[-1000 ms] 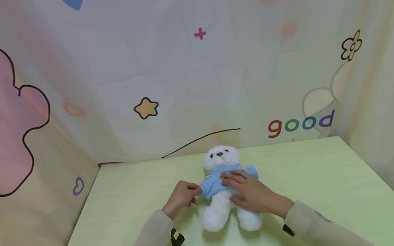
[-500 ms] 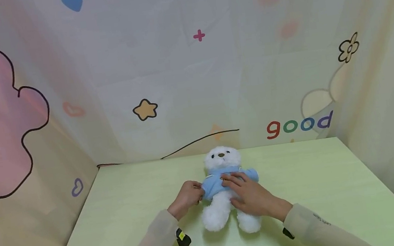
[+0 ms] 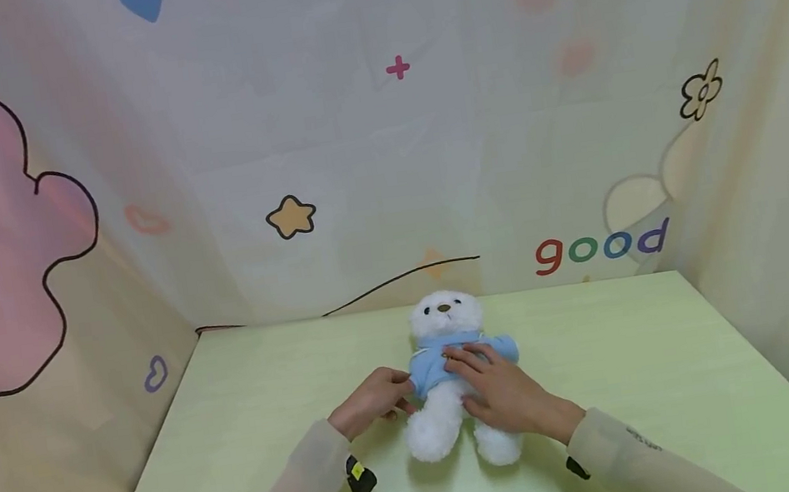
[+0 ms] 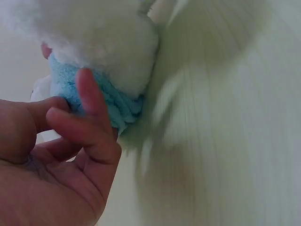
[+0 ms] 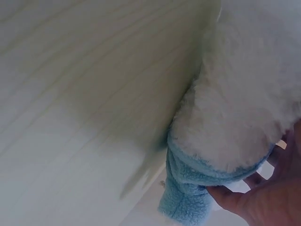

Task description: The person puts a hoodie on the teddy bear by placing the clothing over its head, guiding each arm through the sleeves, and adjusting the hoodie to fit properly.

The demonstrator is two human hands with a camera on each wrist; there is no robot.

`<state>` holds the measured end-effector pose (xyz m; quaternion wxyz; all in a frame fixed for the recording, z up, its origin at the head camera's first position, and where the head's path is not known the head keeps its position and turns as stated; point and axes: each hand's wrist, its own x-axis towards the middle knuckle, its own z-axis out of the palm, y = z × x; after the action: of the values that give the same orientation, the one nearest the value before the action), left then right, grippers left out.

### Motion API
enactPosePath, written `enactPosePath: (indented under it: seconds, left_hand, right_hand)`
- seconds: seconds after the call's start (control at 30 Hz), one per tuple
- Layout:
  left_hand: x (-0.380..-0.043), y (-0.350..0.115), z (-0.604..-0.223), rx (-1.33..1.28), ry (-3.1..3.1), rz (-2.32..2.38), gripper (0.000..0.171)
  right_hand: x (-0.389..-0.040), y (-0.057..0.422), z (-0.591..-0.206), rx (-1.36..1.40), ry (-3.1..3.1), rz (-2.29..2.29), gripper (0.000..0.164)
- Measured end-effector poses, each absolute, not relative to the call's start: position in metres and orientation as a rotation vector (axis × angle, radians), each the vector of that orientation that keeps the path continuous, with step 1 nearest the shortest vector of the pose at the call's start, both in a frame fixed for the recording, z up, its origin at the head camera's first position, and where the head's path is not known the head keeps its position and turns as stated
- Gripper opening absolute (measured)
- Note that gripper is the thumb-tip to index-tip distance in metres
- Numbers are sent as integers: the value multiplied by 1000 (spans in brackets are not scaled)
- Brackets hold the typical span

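A white stuffed bear [image 3: 432, 434] in a blue fleece top [image 3: 427, 369] lies on its back on the table, head toward the back wall. My left hand [image 3: 374, 400] is at the bear's sleeve on the left, thumb and forefinger pinching the blue cloth [image 4: 70, 84] while the other fingers stay loosely bent apart from it. My right hand [image 3: 506, 390] rests over the belly with its fingers spread on the top. In the right wrist view, the thumb [image 5: 225, 197] lies along the top's lower hem, and the other sleeve [image 5: 186, 205] hangs out beyond it.
The pale green table [image 3: 607, 359] meets a printed cloth backdrop [image 3: 346, 118] at the back, and cloth also rises on both sides. A black wrist device [image 3: 361, 478] hangs under the left sleeve cuff.
My left hand has shifted slightly right, pushing the sleeve in closer to the bear's body. The right hand stays in place on the belly.
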<state>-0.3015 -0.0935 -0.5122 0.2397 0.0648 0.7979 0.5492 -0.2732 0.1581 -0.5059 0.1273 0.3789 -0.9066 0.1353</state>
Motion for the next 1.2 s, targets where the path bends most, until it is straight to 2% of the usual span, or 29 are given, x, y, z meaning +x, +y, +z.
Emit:
enactPosePath:
  seconds: [0.07, 0.23, 0.37, 0.6, 0.8, 1.2]
  left_hand:
    - [-301, -92, -512, 175, 2157, 1513, 33]
    - [-298, -86, -510, 193, 2204, 1485, 12]
    - [-298, -85, -507, 217, 2281, 1465, 13]
    - [-307, -95, -510, 182, 2136, 1610, 18]
    - [-315, -103, -516, 106, 1910, 1731, 21]
    - [-310, -91, -505, 102, 2064, 1701, 36]
  right_hand:
    - [-273, 158, -506, 1094, -2643, 384, 51]
    - [-272, 157, -505, 1099, -2643, 363, 51]
    - [-273, 157, -503, 1111, -2622, 365, 51]
    - [-276, 157, -498, 1128, -2619, 259, 59]
    - [-276, 158, -496, 1145, -2627, 195, 55]
    - [-275, 158, -499, 1141, -2608, 205, 53]
